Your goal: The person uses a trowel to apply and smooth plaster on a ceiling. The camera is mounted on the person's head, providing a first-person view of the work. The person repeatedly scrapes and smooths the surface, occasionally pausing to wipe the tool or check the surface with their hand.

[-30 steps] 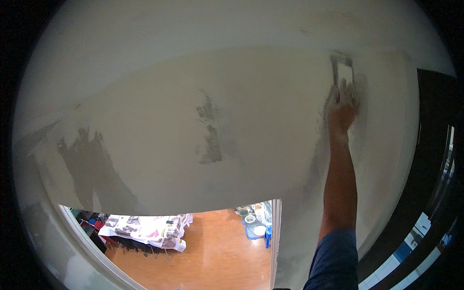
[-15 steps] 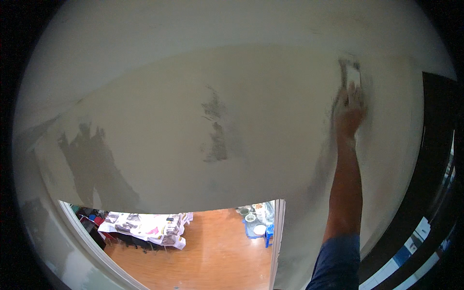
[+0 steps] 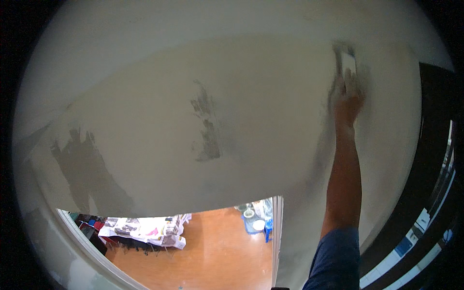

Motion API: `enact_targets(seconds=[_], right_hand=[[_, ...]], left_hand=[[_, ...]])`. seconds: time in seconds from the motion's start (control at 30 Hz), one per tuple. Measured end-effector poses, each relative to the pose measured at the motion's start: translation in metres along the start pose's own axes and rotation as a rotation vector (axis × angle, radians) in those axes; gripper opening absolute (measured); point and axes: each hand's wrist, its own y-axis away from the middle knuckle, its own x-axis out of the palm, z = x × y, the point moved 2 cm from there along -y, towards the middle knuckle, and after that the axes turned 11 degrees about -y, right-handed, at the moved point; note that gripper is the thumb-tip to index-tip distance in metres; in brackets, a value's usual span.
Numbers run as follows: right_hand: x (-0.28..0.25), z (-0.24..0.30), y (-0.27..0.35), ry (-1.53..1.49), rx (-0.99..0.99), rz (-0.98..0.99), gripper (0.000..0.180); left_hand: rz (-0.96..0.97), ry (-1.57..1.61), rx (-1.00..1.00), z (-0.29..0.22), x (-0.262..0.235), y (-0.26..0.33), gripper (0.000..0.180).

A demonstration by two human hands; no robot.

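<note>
My right hand (image 3: 349, 100) is raised high on the right, at the end of an outstretched arm in a dark blue sleeve. Its fingers are closed around a putty knife (image 3: 348, 63), whose pale flat blade lies against the grey-beige wall (image 3: 270, 111). A darker smear borders the blade, and the handle is hidden in the hand. Left of the arm, a rough dark patch (image 3: 209, 130) marks the middle of the wall. Farther left is a larger dark grey patch (image 3: 87, 169) with a ragged top. My left hand is out of sight.
Below the wall, a white-framed opening (image 3: 277, 237) shows an orange-brown floor (image 3: 217, 256). Beyond stand a cloth-covered table (image 3: 150, 232), a blue stool (image 3: 268, 231) and pale containers (image 3: 258, 225). A dark frame (image 3: 411, 179) curves along the right side.
The putty knife and my right hand sit slightly higher in the picture. The view has also shifted a little, with the wall patches a bit farther left.
</note>
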Motion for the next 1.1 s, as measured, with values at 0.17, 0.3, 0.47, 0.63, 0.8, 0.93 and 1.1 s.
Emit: enact_targets(seconds=[0.17, 0.3, 0.47, 0.63, 0.8, 0.93, 1.1], right_hand=[[-0.028, -0.011, 0.089, -0.002, 0.023, 0.062, 0.043], [-0.085, -0.023, 0.199, 0.025, 0.066, 0.255, 0.046], [-0.094, -0.046, 0.236, -0.093, 0.025, 0.212, 0.046], [-0.036, -0.007, 0.087, -0.01, -0.037, 0.147, 0.044], [-0.013, 0.021, -0.011, -0.002, 0.022, 0.05, 0.044], [0.002, 0.022, -0.009, -0.044, 0.073, -0.014, 0.043], [-0.039, 0.012, 0.072, 0.019, 0.107, 0.084, 0.043]], left_hand=[[0.097, -0.016, -0.019, -0.01, 0.001, 0.006, 0.069], [0.08, 0.036, -0.065, -0.008, 0.008, 0.007, 0.069], [0.093, -0.021, 0.04, 0.001, 0.006, 0.006, 0.071], [-0.007, -0.085, 0.018, 0.012, 0.012, 0.006, 0.073], [-0.022, -0.005, -0.011, 0.015, 0.026, -0.002, 0.071], [0.0, 0.011, -0.017, 0.02, 0.014, -0.001, 0.066], [0.006, 0.135, -0.091, 0.009, 0.002, 0.018, 0.066]])
